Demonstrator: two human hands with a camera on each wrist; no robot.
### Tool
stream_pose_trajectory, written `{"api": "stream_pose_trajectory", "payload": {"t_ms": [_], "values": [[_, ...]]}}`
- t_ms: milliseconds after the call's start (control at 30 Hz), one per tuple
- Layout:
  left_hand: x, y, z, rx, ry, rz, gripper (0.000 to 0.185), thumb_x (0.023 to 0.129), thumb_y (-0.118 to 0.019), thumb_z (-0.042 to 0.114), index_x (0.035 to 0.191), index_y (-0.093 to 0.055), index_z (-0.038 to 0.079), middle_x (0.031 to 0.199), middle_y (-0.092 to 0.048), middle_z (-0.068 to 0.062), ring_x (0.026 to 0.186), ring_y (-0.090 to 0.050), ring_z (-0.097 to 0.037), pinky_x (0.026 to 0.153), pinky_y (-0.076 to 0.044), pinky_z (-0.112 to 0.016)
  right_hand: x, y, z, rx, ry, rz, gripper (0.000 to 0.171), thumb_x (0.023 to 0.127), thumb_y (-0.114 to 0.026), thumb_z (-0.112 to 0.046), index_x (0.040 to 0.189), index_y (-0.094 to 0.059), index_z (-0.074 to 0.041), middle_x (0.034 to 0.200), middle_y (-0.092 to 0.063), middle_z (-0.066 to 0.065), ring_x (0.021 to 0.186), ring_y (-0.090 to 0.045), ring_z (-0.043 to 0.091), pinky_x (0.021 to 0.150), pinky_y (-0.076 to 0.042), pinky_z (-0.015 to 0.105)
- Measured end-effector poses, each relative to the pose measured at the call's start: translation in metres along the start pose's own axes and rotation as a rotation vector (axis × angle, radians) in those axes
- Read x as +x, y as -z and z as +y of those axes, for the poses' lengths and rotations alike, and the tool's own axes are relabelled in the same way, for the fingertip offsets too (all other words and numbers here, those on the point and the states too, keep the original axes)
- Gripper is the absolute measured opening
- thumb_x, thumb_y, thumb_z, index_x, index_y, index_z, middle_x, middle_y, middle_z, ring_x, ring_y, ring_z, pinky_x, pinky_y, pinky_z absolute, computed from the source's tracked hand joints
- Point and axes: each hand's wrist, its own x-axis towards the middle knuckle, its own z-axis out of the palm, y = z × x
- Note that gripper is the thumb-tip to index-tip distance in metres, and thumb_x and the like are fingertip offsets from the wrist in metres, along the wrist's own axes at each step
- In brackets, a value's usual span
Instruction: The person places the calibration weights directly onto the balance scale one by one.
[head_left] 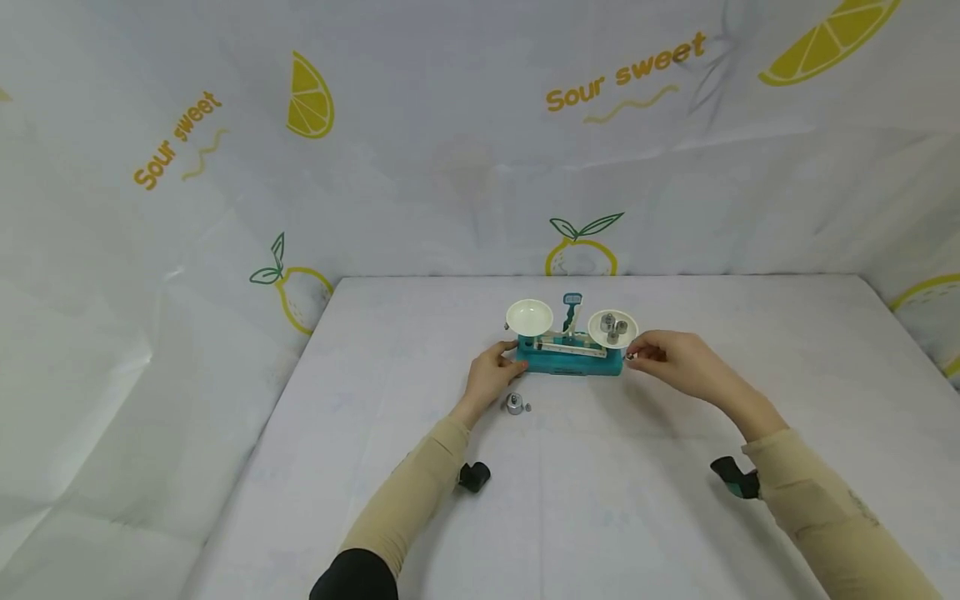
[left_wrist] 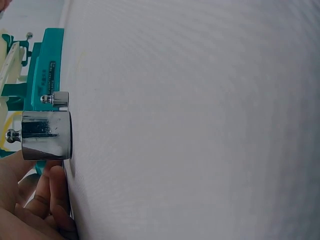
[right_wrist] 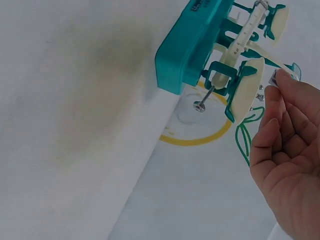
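- We see a teal balance scale (head_left: 570,357) standing near the middle of the white desk (head_left: 600,500), with a lemon-printed cloth (head_left: 300,167) hung behind and beside it.
- Our left hand (head_left: 491,375) rests against the left end of the scale's base, its fingers (left_wrist: 50,190) relaxed and gripping nothing that we can make out.
- Just in front of that hand, on the desk, stand a large metal weight (head_left: 514,404) and a much smaller weight (head_left: 527,407), side by side; in the left wrist view they sit between the fingers and the teal base.
- Our right hand (head_left: 675,358) is at the right end of the scale, beside the right pan (head_left: 612,329). Its fingers (right_wrist: 280,100) are curled, and the fingertips pinch a small silvery piece (right_wrist: 274,78); we cannot tell just what it is.
- The right pan carries three small metal weights (head_left: 613,327).
- The left pan (head_left: 529,317) sits a little higher than the right one.
- The scale's pointer post (head_left: 572,310) rises between the two pans.
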Motion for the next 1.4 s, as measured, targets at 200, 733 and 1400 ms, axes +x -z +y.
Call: {"api": "stream_pose_trajectory", "payload": {"t_ms": [200,733,1400], "values": [[0.0,0.0,0.001,0.003,0.003,0.001,0.046,0.088,-0.064,0.025,0.13,-0.054,0.01,0.073,-0.063,-0.009,0.06,-0.047,-0.006,0.055,-0.038,-0.018,0.012,0.004,-0.002,-0.005,-0.043,0.087,0.016,0.088,-0.063,-0.015,0.098,-0.065,-0.003,0.08,-0.064,0.007,0.071,-0.054,0.016,0.059,-0.045,0.024],[0.002,0.0,-0.003,0.001,0.009,-0.005,0.046,0.087,-0.065,0.026,0.129,-0.054,0.01,0.067,-0.058,-0.001,0.058,-0.046,-0.006,0.053,-0.037,-0.018,0.029,0.001,0.001,-0.004,-0.132,0.088,0.024,0.087,-0.064,-0.016,0.102,-0.064,0.002,0.083,-0.062,0.013,0.075,-0.054,0.022,0.061,-0.044,0.027],[0.002,-0.001,-0.002,0.001,0.013,-0.001,0.045,0.087,-0.065,0.025,0.129,-0.054,0.011,0.069,-0.06,-0.003,0.059,-0.047,-0.007,0.054,-0.037,-0.018,0.028,0.009,-0.001,0.024,-0.169,0.029,0.023,0.088,-0.063,-0.019,0.101,-0.065,-0.001,0.087,-0.063,0.013,0.08,-0.055,0.024,0.064,-0.044,0.028]]}}
